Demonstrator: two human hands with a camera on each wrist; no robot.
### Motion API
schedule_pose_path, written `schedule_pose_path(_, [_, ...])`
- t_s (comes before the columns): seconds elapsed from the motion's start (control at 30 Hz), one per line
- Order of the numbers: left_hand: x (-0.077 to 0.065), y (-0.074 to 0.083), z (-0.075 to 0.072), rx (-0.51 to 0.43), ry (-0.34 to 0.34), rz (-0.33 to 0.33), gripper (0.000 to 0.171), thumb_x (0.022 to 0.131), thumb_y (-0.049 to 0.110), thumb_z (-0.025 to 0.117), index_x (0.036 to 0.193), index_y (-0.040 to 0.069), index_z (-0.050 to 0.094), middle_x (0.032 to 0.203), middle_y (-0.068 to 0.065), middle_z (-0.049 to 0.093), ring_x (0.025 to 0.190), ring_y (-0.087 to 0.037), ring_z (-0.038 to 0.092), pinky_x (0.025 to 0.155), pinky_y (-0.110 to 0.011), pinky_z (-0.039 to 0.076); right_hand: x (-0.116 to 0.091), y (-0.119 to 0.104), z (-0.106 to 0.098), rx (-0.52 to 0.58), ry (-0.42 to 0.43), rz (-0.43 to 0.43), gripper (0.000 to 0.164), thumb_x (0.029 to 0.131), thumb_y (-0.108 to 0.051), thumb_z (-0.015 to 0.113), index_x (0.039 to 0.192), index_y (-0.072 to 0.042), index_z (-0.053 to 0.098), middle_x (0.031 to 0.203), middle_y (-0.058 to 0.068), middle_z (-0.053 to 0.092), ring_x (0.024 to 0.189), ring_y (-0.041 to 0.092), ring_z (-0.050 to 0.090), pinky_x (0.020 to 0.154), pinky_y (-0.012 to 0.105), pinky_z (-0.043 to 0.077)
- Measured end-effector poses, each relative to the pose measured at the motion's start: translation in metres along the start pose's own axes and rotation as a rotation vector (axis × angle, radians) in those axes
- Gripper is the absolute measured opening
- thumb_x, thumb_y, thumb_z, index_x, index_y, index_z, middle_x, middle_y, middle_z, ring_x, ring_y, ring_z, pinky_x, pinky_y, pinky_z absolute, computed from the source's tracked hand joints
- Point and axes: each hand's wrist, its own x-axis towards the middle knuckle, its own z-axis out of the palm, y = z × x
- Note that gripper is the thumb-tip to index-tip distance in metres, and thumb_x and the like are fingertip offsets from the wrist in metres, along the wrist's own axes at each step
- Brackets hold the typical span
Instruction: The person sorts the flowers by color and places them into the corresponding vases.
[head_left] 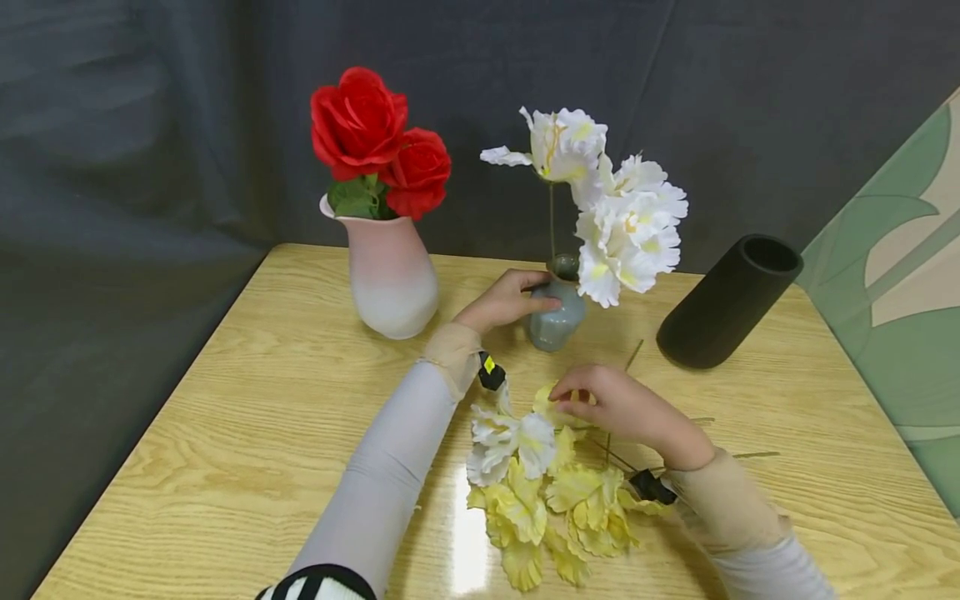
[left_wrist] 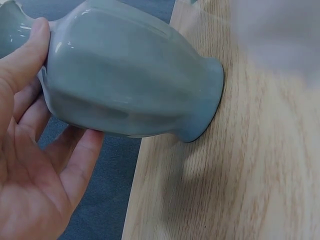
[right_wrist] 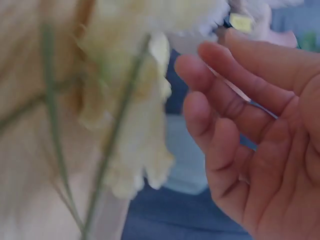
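Note:
My left hand (head_left: 510,300) grips the small blue-grey vase (head_left: 557,317) by its neck. In the left wrist view the thumb lies across the neck and the other fingers curl beneath the vase (left_wrist: 125,70), whose foot is right at the wooden tabletop. White artificial flowers (head_left: 630,225) stand in this vase. Over a pile of loose artificial flowers hovers my right hand (head_left: 618,404), its fingers loosely bent with nothing between them in the right wrist view. The pile has yellow flowers (head_left: 517,508) and a white flower (head_left: 491,442); thin green stems (right_wrist: 115,130) pass beside the fingers.
A pink and white vase (head_left: 393,275) with red roses (head_left: 360,121) stands at the back left of the wooden table (head_left: 225,442). To the right is a black slant-topped vase (head_left: 723,308). Dark cloth (head_left: 465,50) hangs behind, and a green patterned panel (head_left: 900,250) borders the right side.

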Motion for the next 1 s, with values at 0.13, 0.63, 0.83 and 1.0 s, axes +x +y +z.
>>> schedule_pose_path(0.13, [0.0,-0.001,0.0,-0.002,-0.005,-0.011,0.054,0.096,0.022,0.068,0.145,0.007,0.051,0.149,-0.009,0.052,0.139,-0.022,0.047,0.115,-0.036,0.041,0.001,-0.001,0.012,-0.003,-0.093,-0.029,0.012,0.093,-0.006,0.067,0.1,-0.008,0.076,0.094,0.001,0.072,0.084,0.008,0.064,0.073,0.027,0.056])
schedule_pose_path(0.63, [0.001,-0.001,0.0,-0.012,-0.009,-0.016,0.052,0.096,0.021,0.067,0.144,0.009,0.052,0.149,-0.008,0.052,0.139,-0.023,0.047,0.113,-0.037,0.042,0.008,-0.005,0.024,0.025,-0.219,-0.018,0.035,0.092,0.004,0.06,0.068,-0.016,0.047,0.064,-0.007,0.034,0.058,0.003,0.031,0.058,0.019,0.03])
schedule_pose_path(0.83, [0.0,-0.001,0.0,-0.032,-0.01,-0.034,0.053,0.096,0.021,0.067,0.145,0.009,0.051,0.15,-0.008,0.051,0.139,-0.022,0.047,0.114,-0.037,0.042,0.007,-0.002,0.026,0.051,-0.211,-0.013,0.037,0.092,0.008,0.057,0.066,-0.016,0.044,0.064,-0.011,0.029,0.058,0.001,0.028,0.059,0.019,0.029])
schedule_pose_path(1.0, [0.0,0.0,0.0,-0.036,-0.009,-0.03,0.053,0.096,0.021,0.067,0.145,0.009,0.051,0.149,-0.008,0.051,0.139,-0.022,0.047,0.114,-0.037,0.042,0.004,0.0,0.025,0.084,-0.167,-0.038,0.038,0.089,0.013,0.053,0.067,-0.016,0.046,0.065,-0.011,0.032,0.06,0.001,0.031,0.06,0.019,0.031])
